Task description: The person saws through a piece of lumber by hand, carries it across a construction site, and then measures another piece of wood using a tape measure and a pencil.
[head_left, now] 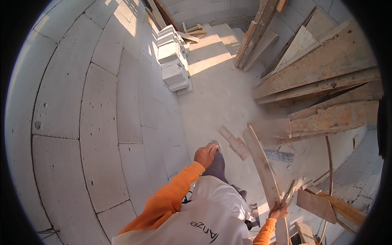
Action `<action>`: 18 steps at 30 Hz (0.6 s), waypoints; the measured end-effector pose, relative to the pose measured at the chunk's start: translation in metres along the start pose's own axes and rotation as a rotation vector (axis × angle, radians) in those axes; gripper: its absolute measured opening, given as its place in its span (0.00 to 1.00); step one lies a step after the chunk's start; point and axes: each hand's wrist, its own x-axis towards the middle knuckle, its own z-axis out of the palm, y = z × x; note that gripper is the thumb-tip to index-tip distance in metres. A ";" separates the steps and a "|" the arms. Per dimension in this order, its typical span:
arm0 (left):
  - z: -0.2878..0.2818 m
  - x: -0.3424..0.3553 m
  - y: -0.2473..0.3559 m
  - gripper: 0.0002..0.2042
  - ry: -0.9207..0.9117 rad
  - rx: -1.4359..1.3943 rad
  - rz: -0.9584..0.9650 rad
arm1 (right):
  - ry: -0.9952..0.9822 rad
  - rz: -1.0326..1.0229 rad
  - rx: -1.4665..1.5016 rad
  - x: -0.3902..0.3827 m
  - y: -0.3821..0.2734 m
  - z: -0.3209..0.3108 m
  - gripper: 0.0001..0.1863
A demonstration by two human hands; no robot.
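Note:
A long, worn wooden plank [261,166] rises from the lower right. My right hand [279,209] grips it along its lower part, fingers wrapped round its edge. My left hand [206,154] hangs in front of my dark trouser leg, its fingers curled closed. Whether anything lies inside that fist is hidden. Just past its fingertips shows a small pale shape, too small to name. Beside the plank, a short piece of wood [234,143] lies flat on the grey floor [208,106].
A wall of pale blocks [100,130] runs along my left, with stacked blocks [171,61] at its far end. Large wooden boards [322,65] lean on the right. A grey-blue strip [279,155] lies on the floor, and more timber [316,206] sits at the lower right.

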 end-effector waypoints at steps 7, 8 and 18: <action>-0.036 -0.004 -0.174 0.13 0.142 0.021 -0.274 | -0.089 0.221 0.093 0.024 0.003 0.113 0.10; -0.053 0.007 -0.150 0.13 0.005 -0.071 -0.511 | -0.120 0.270 0.108 0.032 -0.002 0.116 0.10; -0.112 0.126 -0.173 0.10 0.290 -0.189 -0.420 | -0.287 0.185 -0.228 0.139 -0.247 0.185 0.13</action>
